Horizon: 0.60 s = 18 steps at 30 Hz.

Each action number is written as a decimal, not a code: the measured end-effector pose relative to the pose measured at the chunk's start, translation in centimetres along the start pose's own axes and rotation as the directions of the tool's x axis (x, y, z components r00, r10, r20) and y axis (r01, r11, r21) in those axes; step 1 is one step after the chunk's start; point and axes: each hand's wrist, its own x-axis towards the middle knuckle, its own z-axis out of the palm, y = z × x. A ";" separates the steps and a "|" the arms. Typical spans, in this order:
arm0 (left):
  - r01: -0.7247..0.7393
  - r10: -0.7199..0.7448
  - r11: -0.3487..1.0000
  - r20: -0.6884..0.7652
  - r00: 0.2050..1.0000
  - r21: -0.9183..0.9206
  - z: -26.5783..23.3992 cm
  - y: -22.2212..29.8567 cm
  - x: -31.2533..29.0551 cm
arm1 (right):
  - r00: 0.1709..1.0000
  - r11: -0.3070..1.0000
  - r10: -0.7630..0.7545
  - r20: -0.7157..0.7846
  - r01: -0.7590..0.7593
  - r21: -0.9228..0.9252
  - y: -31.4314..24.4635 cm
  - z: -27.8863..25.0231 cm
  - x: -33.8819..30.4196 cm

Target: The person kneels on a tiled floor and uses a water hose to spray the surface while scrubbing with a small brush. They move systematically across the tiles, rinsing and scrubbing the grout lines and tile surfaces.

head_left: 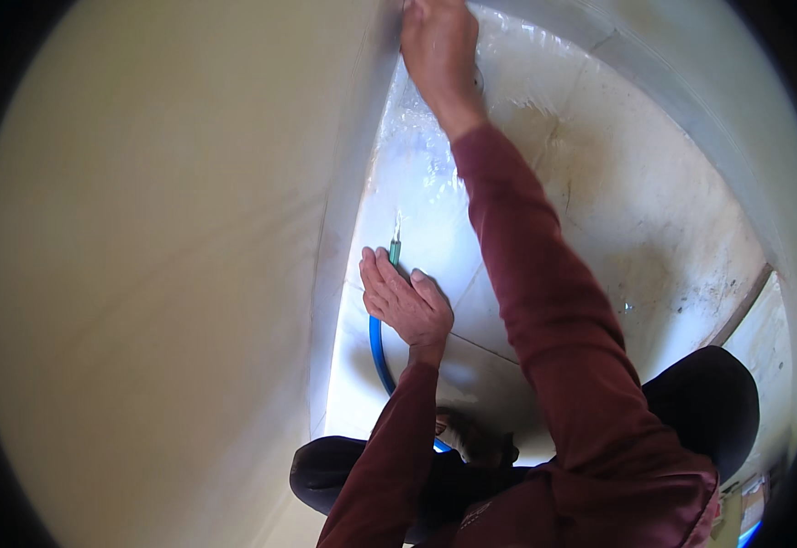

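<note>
Near the middle, my left hand (409, 303) lies over a blue hose (379, 352), its fingers on one side and the thumb on the other. The hose's green end (395, 252) sticks out past the fingers, and water (397, 224) runs from it onto the pale tiled floor (494, 247). Far ahead, my right hand (442, 59) is closed and reaches down by the corner where the left wall meets the floor. Its fingertips are cut off by the upper edge, so what they hold, if anything, is hidden.
A plain cream wall (170, 256) rises close on the left. A grey skirting (681, 91) curves round the far right. Wet, shiny floor lies about my right hand, next to a small round drain (479, 80). A raised sill (741, 306) crosses at the right. My dark-clad knees (704, 402) are below.
</note>
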 end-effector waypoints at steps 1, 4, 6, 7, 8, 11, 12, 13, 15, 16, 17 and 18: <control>0.014 -0.014 1.000 -0.020 1.000 0.005 0.0 -0.1 0.6 | 0.998 0.996 0.068 0.014 -0.069 0.058 -0.9 0.7 -1.8; 0.029 -0.027 0.999 -0.068 0.997 0.039 -0.8 -0.4 1.1 | 0.984 0.983 0.144 0.100 -0.154 0.095 -3.8 0.8 -3.8; 0.004 -0.005 1.000 -0.036 0.999 -0.012 -0.6 0.0 0.8 | 0.981 0.989 0.148 0.124 -0.150 0.012 -1.1 0.9 -0.5; 0.012 -0.012 1.000 0.002 1.000 -0.003 -0.5 0.3 0.8 | 0.975 0.985 0.170 0.143 -0.167 -0.033 0.1 0.7 -0.5; 0.002 -0.002 1.000 0.003 1.000 0.020 -0.6 0.2 0.8 | 0.992 0.987 0.051 0.113 -0.032 -0.158 -0.1 0.5 -1.2; 0.014 -0.012 0.999 -0.044 0.999 0.040 -1.0 -0.3 0.3 | 0.986 0.981 0.143 0.083 -0.152 0.124 -4.2 0.4 -3.9; 0.013 -0.010 0.999 -0.062 0.998 0.036 -0.5 -0.4 0.9 | 0.999 0.999 0.013 0.044 -0.015 0.035 -3.0 1.1 -2.1; 0.003 -0.002 1.000 -0.038 0.999 0.023 -0.4 -0.2 0.6 | 0.998 1.000 0.016 0.053 -0.016 0.010 -1.9 0.8 -1.6; 0.004 -0.004 1.000 0.021 1.000 0.014 -0.4 0.2 0.4 | 0.998 1.000 0.011 0.056 -0.009 -0.028 -0.5 0.4 -0.2; 0.006 -0.007 1.000 0.009 1.000 0.024 -0.4 0.2 0.5 | 0.996 0.996 0.080 0.041 -0.081 0.024 -1.5 0.6 -1.7; 0.022 -0.021 0.999 -0.012 1.000 0.046 -0.6 -0.3 0.5 | 0.986 0.982 0.140 0.094 -0.150 0.111 -4.1 0.4 -3.9; 0.042 -0.040 0.997 -0.027 0.999 0.062 -0.8 -1.0 0.2 | 0.988 0.965 0.133 0.081 -0.148 0.214 -6.4 0.7 -5.8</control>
